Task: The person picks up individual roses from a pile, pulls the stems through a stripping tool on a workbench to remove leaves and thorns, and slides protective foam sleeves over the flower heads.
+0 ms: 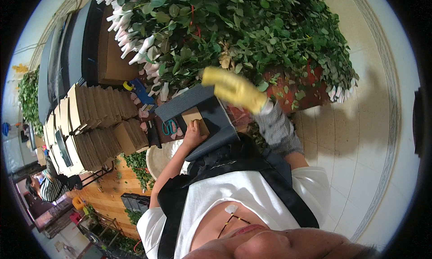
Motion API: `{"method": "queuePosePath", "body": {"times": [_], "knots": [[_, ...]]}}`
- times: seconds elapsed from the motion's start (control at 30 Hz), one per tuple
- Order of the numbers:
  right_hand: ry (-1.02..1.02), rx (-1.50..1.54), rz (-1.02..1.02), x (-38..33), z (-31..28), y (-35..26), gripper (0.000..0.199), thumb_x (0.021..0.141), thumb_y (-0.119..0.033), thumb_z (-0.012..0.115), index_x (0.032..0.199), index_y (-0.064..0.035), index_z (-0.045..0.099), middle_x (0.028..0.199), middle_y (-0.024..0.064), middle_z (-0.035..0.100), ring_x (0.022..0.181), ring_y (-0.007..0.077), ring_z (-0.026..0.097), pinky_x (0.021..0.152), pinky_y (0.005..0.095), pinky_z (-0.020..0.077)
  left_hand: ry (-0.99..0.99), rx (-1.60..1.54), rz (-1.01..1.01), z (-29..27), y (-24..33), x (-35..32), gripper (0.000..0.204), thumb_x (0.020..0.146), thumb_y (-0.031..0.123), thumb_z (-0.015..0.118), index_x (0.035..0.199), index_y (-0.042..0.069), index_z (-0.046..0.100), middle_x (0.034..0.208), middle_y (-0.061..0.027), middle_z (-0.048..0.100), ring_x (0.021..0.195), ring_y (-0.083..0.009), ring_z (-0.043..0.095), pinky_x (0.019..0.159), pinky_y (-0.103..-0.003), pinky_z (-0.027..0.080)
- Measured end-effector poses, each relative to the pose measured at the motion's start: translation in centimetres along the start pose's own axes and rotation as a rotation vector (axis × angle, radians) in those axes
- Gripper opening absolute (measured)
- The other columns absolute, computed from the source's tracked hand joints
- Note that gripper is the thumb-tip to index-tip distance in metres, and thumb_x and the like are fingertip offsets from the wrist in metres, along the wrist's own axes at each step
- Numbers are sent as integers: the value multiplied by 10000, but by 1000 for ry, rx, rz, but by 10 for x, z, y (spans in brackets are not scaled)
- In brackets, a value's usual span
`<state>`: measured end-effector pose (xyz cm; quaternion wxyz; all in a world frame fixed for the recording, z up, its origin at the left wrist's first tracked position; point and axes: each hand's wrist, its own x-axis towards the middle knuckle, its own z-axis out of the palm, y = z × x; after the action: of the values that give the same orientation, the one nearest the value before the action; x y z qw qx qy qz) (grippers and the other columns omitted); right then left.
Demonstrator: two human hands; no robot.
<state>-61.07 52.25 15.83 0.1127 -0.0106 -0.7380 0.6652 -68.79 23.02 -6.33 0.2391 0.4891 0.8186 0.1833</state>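
Before my body lies a dark grey corrugated sheet (220,117) with its sides folded up like a trough. Inside it is a small brown cardboard piece (194,117). My bare left hand (194,134) is on that cardboard, its fingers curled at the near edge. My right hand (234,89), in a yellow glove and a grey knitted sleeve, hovers over the trough's far right side. Motion smears its fingers, and I see nothing clearly held in it. Just beyond the glove lies a big heap of leafy green rose stems (234,38).
White-pink wrapped buds (146,47) stick out at the heap's left. Teal scissors (169,127) and a blue tape dispenser (143,93) lie left of the trough. Stacked cardboard (96,108) stands farther left, a white bucket (153,162) below. Another person (51,187) is at far left.
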Motion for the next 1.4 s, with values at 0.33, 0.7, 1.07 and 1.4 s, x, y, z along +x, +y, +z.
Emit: {"method": "queuePosePath", "body": {"times": [0.33, 0.7, 1.07, 1.4], "knots": [[178, -928, 533, 107, -111, 124, 85, 837, -78, 670, 888, -11, 669, 796, 157, 654, 748, 286, 641, 701, 387, 519, -45, -232, -79, -19, -5, 11, 630, 733, 253, 796, 1219, 17, 473, 1189, -242, 508, 1115, -445, 543, 951, -482, 479], [377, -1284, -290, 100, -101, 0, 558, 744, 57, 740, 1270, -77, 616, 970, 134, 655, 964, 342, 610, 1024, 448, 440, 15, -240, -34, -10, -15, 7, 527, 784, 225, 772, 1186, 15, 505, 1139, -222, 522, 1080, -434, 550, 908, -473, 486], [292, -1489, -348, 70, -175, -36, 177, 802, -25, 716, 931, -46, 596, 782, 91, 519, 725, 248, 515, 842, 374, 495, 29, -275, 7, -7, -20, 14, 459, 811, 251, 744, 1161, 14, 565, 1174, -234, 552, 1077, -423, 579, 919, -464, 498], [149, -1266, -41, -73, -114, -15, 268, 928, -336, 596, 934, -80, 676, 721, 65, 546, 696, 245, 541, 789, 381, 496, -410, -1970, -132, -152, 19, -28, 806, 957, 704, 373, 1486, 96, 373, 1331, -263, 571, 1196, -369, 614, 924, -476, 564]]}}
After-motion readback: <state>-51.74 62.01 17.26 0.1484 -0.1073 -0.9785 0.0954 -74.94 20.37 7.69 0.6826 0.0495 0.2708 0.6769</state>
